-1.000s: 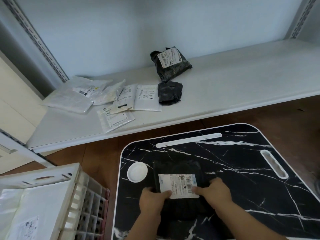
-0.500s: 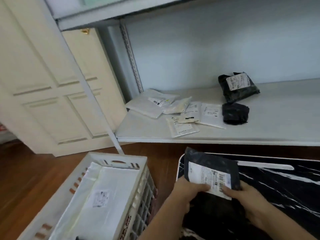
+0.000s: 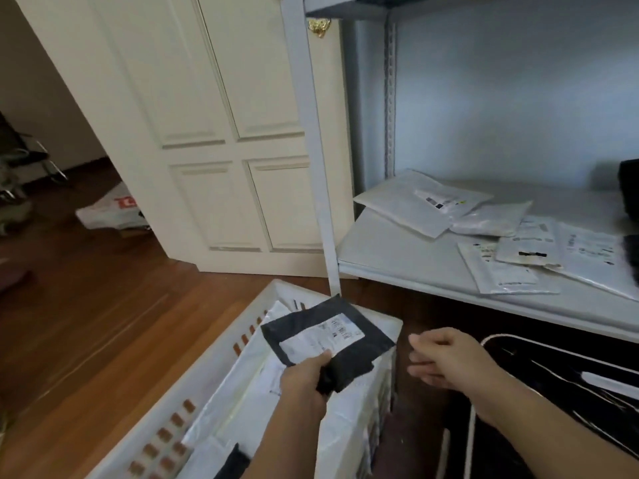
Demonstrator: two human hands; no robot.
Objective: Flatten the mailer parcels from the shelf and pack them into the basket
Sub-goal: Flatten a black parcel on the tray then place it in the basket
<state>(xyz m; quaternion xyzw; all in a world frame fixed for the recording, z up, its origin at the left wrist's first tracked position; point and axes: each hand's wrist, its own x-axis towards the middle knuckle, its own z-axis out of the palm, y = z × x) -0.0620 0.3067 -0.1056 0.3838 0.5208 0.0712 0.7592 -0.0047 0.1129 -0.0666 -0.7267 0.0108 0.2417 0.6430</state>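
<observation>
Basket (image 3: 221, 371) sits on floor, left of shelf (image 3: 415, 267); mailers (image 3: 408, 209) lie on shelf; table (image 3: 570, 392) stands right of basket.

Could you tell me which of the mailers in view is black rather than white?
The black mailer gripped by the left hand over the basket; the shelf mailers are white.

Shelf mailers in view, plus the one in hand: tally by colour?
White or clear mailers on the shelf: 5
Black mailers on the shelf, cut off at frame edge: 2
Black mailer in left hand: 1
Total: 8
</observation>
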